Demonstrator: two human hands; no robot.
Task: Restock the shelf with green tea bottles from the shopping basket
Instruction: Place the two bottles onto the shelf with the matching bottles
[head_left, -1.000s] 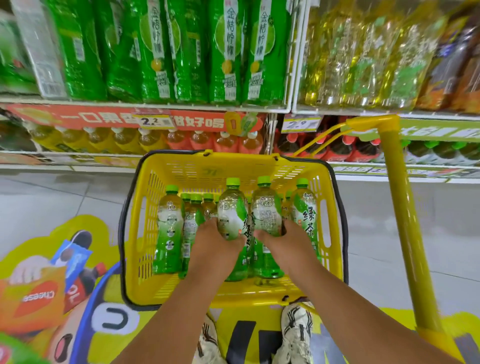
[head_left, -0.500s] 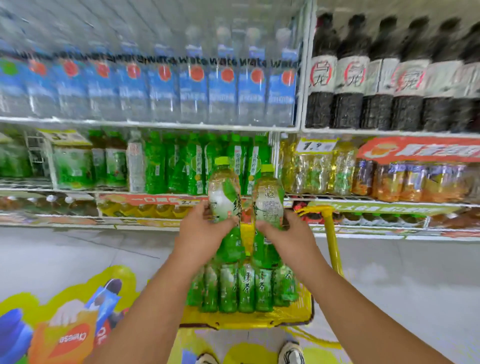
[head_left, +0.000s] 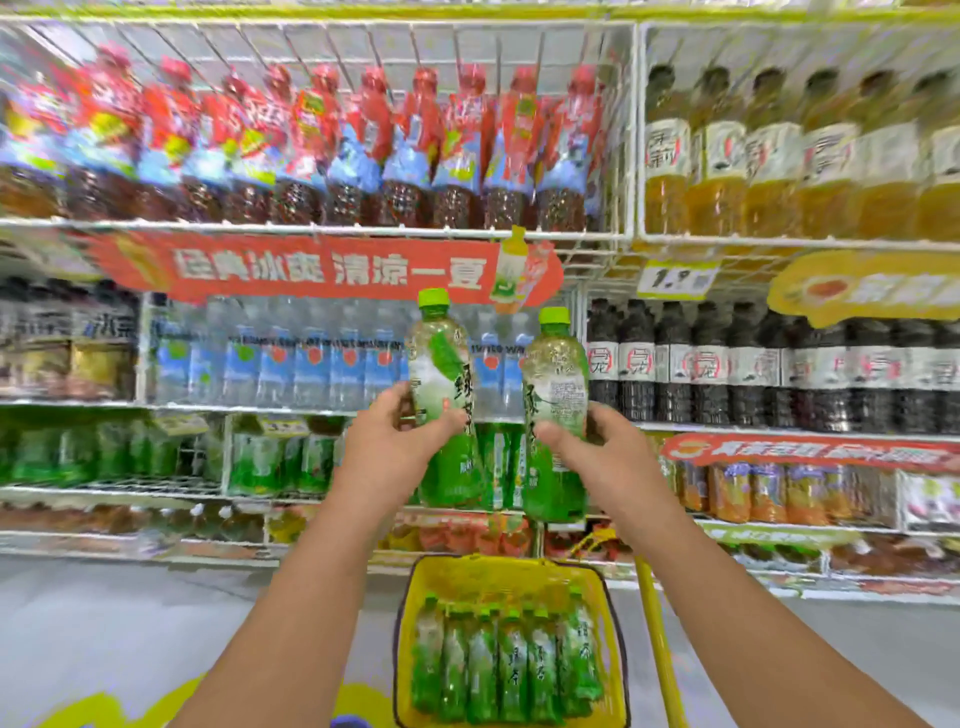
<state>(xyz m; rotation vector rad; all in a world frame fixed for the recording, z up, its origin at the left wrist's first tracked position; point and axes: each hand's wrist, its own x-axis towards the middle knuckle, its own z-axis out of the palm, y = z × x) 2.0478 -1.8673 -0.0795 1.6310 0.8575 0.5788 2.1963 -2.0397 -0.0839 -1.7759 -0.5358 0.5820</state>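
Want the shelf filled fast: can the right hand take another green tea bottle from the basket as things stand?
Probably not: the right hand already grips a green tea bottle raised toward the shelves, well above the yellow basket on the floor. It would need to shelve that one first.

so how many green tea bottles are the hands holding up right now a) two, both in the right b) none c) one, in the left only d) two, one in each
d: the left hand grips one green tea bottle and the right hand grips another bottle, both upright in front of the shelves.
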